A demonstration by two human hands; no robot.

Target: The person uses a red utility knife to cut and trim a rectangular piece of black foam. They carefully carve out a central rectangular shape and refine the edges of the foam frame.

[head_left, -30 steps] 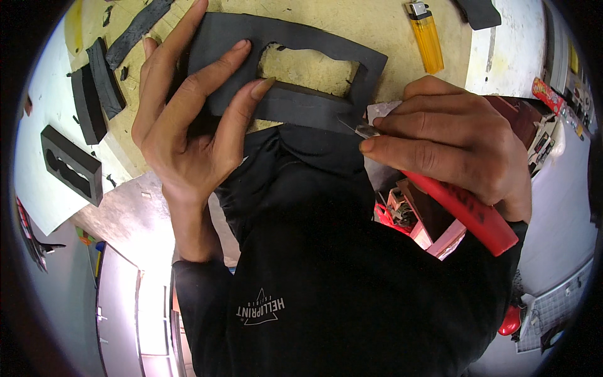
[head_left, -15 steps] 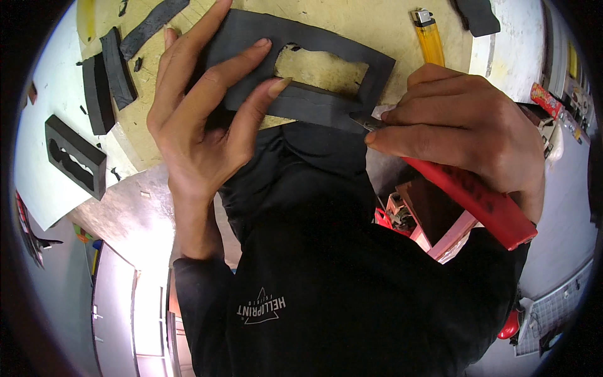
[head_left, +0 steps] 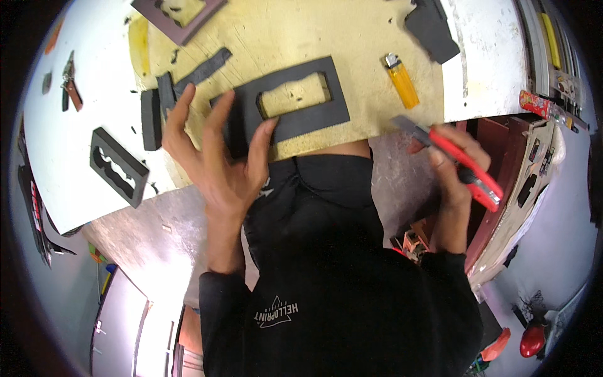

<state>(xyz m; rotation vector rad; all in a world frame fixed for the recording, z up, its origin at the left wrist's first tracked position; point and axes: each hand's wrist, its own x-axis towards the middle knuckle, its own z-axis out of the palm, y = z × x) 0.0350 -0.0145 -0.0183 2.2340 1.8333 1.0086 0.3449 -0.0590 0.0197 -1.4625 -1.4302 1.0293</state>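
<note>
A flat dark grey foam block [head_left: 306, 125] with a wavy-edged rectangular cutout lies near the front edge of the yellowish board [head_left: 301, 38]. My left hand [head_left: 223, 173] rests on its left end, fingers spread, the thumb at the near side and the fingertips on top. Off to the right, past the table's edge, my right hand [head_left: 455, 188] grips a red utility knife [head_left: 451, 148]. Its blade is out, points up and left, and stands apart from the foam. A yellow lighter [head_left: 404, 88] lies on the board beyond the knife.
Dark foam strips [head_left: 151, 119] lie left of the block, with a smaller foam frame [head_left: 139, 168] on the white tabletop [head_left: 56, 163]. A brownish foam frame [head_left: 173, 30] sits farther back, a dark foam scrap [head_left: 433, 36] at far right. Hand snips [head_left: 70, 88] lie far left.
The knife has come away from the foam's near right corner, moving right and toward me. The block lies flatter and farther from me. My left hand remains on it.
</note>
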